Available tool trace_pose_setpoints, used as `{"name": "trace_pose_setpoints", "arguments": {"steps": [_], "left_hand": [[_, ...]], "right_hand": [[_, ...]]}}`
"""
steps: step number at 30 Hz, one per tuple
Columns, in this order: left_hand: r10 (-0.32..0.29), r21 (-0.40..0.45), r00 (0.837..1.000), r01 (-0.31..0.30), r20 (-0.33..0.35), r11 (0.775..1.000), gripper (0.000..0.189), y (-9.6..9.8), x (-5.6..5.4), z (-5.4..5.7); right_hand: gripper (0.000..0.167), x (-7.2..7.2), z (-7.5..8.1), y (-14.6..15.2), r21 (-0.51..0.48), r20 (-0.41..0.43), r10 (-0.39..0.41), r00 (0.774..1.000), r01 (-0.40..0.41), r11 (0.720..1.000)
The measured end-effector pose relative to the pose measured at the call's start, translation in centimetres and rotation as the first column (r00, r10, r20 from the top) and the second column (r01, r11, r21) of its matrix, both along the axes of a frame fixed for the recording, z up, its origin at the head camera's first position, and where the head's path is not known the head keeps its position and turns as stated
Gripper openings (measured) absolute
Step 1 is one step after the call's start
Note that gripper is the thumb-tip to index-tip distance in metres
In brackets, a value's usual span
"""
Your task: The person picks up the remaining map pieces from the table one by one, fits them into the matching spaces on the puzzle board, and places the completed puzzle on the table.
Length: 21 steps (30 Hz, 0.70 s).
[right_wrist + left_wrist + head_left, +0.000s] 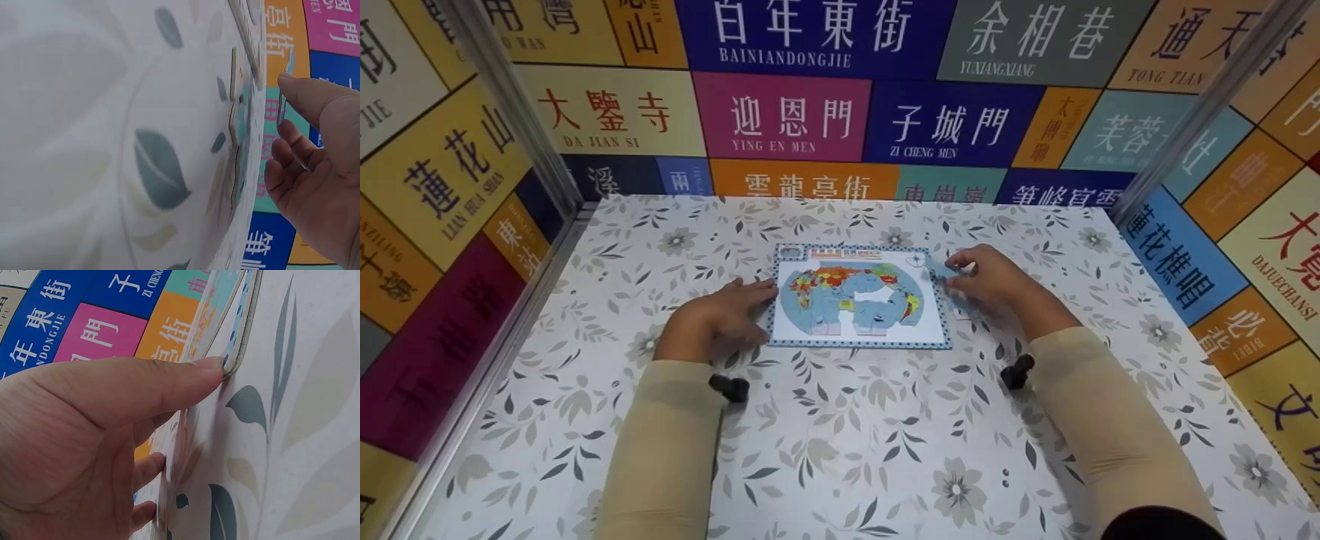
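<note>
A world-map jigsaw puzzle (862, 345) with a dotted blue border lies flat on the table, partly filled with map pieces; white gaps show in its middle and lower part. My left hand (724, 311) rests at its left edge, fingers extended. In the left wrist view, the thumb (208, 371) touches the board's corner. Just off the board's right edge, my right hand (994, 281) pinches a thin light-blue puzzle piece (281, 109) between thumb and fingers, held above the table. Loose puzzle pieces (241, 121) lie on the table below that hand, partly hidden by it in the head view.
The table (840, 435) wears a white cover with grey leaves and flowers. Colourful panels (784, 116) with large lettering stand along the back and both sides. Metal posts (521, 105) rise at the back corners. Dark camera mounts (730, 388) sit at both wrists.
</note>
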<state>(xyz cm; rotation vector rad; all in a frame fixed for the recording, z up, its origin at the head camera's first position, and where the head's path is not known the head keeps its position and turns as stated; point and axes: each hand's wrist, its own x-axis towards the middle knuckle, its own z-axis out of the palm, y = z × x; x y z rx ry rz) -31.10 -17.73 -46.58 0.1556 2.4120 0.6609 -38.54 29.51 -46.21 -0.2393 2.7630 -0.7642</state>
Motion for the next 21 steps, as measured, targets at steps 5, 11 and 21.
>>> {"name": "trace_pose_setpoints", "arguments": {"steps": [5,11,21], "left_hand": [[-0.012,-0.001,1.0,0.012,-0.001,1.0,0.093,0.1,-0.1,0.0],[-0.02,-0.002,1.0,0.02,0.001,1.0,0.092,0.1,-0.1,0.0],[0.022,-0.012,0.999,-0.022,0.031,1.0,0.092,0.3,0.1,0.3]], "right_hand": [[0.039,0.6,0.3,-1.6,-0.004,0.021,0.001,1.0,-0.001,1.0],[0.036,1.2,0.3,-3.4,-0.01,-0.007,0.041,0.999,-0.041,0.999],[0.037,1.7,-0.2,-6.2,0.014,-0.039,0.146,0.989,-0.145,0.989]]}}
